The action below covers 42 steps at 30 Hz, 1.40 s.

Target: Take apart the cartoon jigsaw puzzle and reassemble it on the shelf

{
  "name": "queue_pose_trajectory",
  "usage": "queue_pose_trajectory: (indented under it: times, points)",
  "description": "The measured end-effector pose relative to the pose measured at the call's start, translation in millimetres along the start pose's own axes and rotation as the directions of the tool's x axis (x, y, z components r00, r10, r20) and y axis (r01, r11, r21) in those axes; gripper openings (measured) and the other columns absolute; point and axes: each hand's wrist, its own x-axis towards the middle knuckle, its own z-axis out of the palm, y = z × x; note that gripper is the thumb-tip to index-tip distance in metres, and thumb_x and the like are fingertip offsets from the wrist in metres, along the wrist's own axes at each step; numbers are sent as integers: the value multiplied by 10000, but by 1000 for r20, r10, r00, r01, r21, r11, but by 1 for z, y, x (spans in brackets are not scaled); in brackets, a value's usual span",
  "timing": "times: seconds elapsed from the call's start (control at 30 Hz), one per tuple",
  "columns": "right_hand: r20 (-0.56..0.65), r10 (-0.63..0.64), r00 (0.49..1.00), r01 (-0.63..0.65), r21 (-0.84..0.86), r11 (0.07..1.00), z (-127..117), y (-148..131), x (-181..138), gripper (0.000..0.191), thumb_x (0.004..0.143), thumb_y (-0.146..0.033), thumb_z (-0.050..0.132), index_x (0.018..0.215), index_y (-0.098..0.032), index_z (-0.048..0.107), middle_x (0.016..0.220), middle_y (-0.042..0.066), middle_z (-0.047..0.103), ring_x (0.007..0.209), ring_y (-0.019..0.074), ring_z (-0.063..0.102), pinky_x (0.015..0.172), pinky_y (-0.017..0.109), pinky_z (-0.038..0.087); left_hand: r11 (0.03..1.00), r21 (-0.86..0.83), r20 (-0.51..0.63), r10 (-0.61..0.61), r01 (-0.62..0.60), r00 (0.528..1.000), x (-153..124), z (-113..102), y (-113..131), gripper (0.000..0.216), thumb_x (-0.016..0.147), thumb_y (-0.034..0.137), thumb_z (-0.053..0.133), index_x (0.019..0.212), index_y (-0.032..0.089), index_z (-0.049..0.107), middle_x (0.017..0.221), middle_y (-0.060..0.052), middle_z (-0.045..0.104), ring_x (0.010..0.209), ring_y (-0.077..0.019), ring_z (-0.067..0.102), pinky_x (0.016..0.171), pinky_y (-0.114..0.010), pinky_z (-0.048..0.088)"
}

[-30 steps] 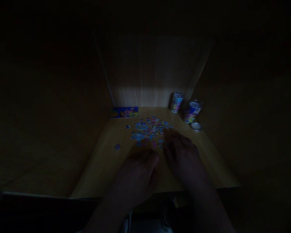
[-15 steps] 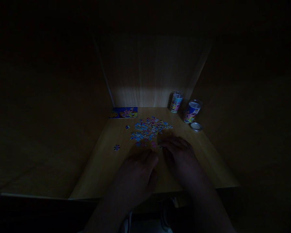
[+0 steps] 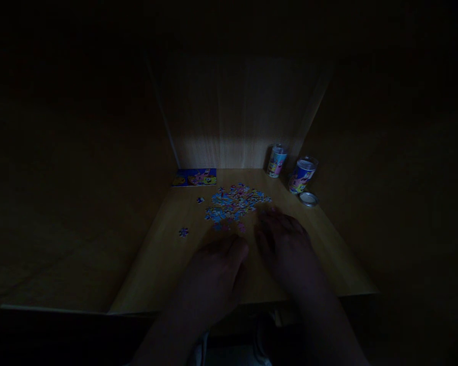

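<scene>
A heap of loose jigsaw pieces [image 3: 234, 201] in blue, pink and other colours lies on the wooden surface. My left hand [image 3: 217, 262] rests in front of the heap, fingers curled in; whatever it may hold is hidden beneath it. At the heap's right front is my right hand [image 3: 284, 241], its fingers bent down and drawn together. Dimness and blur hide its fingertips and anything in them. One dark jigsaw piece [image 3: 183, 232] lies alone to the left of my left hand, and another single piece [image 3: 200, 200] sits just left of the heap.
A blue picture card [image 3: 194, 177] lies at the back left. Two printed tins, a light blue one [image 3: 277, 161] and a dark blue one [image 3: 302, 175], stand at the back right. Beside them is a round metal lid [image 3: 309, 199]. Wooden walls [image 3: 232, 117] enclose the surface; light is very dim.
My right hand has shifted slightly right, away from the heap's front. The small piece seen by its fingertips is no longer visible there. My left hand stays almost still.
</scene>
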Motion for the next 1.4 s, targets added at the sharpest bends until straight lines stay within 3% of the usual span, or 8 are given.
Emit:
queue_pose_trajectory:
  times: [0.2, 0.37, 0.6, 1.03, 1.27, 1.4]
  points:
    - [-77, 100, 992, -105, -68, 992, 3, 4, -3, 490, 1064, -438, 543, 1458, -161, 631, 1468, 190, 670, 1365, 366, 586, 1149, 571, 471, 1000, -9, -32, 15, -15, 999, -2, 2, -2, 172, 1000, 81, 467, 1048, 242, 498, 973, -29, 686, 840, -232, 668, 711, -380, 474]
    - [-107, 190, 976, -203, -132, 970, 5, 7, -5, 472, 1050, -438, 553, 1414, -147, 634, 1400, 206, 687, 1290, 390, 606, 1097, 564, 493, 999, -16, -30, 27, -27, 999, -2, 3, -4, 249, 971, 51, 500, 1120, 249, 523, 1068, -39, 706, 912, -242, 683, 753, -383, 511]
    - [-131, 144, 981, -161, -131, 978, 3, 6, -6, 446, 1050, -423, 555, 1396, -153, 633, 1343, 213, 703, 1236, 398, 620, 1052, 572, 505, 999, -9, -38, 47, -48, 998, -1, 3, -3, 408, 830, -23, 541, 1134, 248, 568, 1134, -44, 719, 977, -266, 704, 809, -405, 567]
    - [-124, 161, 979, -177, -129, 976, 2, 5, -6, 409, 1052, -408, 541, 1358, -157, 648, 1334, 206, 704, 1235, 389, 620, 1055, 558, 497, 999, -3, 20, 37, -37, 999, 0, -1, -4, 453, 817, -67, 522, 1131, 256, 577, 1249, -50, 688, 1053, -257, 707, 850, -402, 593]
    - [-142, 139, 980, -157, -125, 980, 3, 7, -7, 427, 1054, -387, 528, 1396, -150, 625, 1351, 213, 696, 1245, 393, 612, 1056, 562, 494, 999, 26, -43, 24, -23, 999, -3, 5, -5, 317, 931, -9, 497, 1137, 227, 542, 1046, -46, 718, 883, -237, 699, 733, -366, 538]
    - [-127, 154, 980, -170, -126, 977, 5, 7, -7, 426, 1054, -402, 537, 1376, -140, 634, 1358, 216, 688, 1248, 391, 608, 1069, 561, 492, 999, 28, -44, 26, -25, 999, -2, 5, -5, 268, 966, 29, 491, 1124, 237, 551, 1078, -50, 707, 888, -238, 690, 734, -379, 534]
